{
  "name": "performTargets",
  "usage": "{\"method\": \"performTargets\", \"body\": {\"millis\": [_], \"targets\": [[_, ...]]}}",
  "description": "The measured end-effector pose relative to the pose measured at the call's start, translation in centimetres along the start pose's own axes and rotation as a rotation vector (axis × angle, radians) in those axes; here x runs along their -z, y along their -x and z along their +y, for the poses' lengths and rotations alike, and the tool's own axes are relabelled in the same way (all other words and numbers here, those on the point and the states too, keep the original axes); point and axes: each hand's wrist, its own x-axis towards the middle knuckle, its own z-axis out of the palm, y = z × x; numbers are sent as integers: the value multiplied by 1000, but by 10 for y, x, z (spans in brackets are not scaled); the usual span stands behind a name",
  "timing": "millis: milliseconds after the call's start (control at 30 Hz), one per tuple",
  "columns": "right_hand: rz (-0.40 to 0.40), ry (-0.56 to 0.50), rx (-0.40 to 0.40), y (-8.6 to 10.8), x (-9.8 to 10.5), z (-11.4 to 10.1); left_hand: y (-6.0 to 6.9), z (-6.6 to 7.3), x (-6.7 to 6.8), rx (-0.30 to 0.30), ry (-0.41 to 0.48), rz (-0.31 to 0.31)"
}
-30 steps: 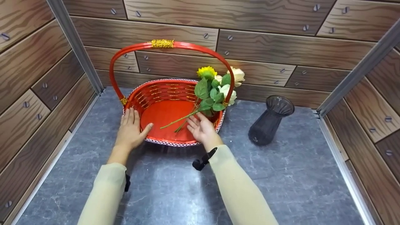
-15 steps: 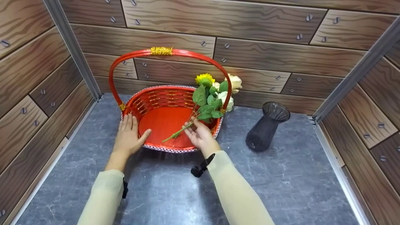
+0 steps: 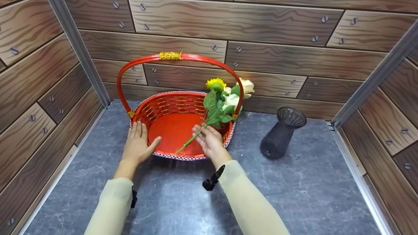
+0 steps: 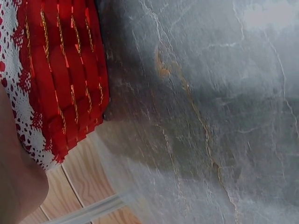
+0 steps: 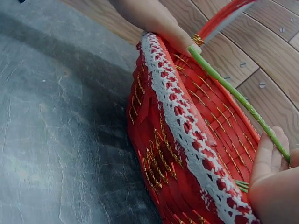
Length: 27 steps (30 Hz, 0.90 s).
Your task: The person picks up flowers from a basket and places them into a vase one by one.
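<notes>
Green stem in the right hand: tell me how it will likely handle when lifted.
The green stem is probably fairly stiff, since it runs nearly straight beyond the right hand without drooping. It looks light, being thin and pinched in the fingers. It may snag at its far end, as leaves and blooms crowd together beside the basket handle.

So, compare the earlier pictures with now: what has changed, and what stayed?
The right hand has taken hold of a green stem, whose free end has swung toward the near side of the basket. The left hand stays against the basket; basket and dark vase stand where they were.
</notes>
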Motion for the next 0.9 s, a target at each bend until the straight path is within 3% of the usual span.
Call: {"method": "performTargets", "body": {"millis": [233,467,900], "targets": [[5,103,7,4,0,2,1,0,-2,2,-9,-14],[4,109,-12,8,-4,-1,0,0,1,3,-14,-14],[-73,122,-38,23,-2,-16,-1,-2,0,5,-10,-10]]}}
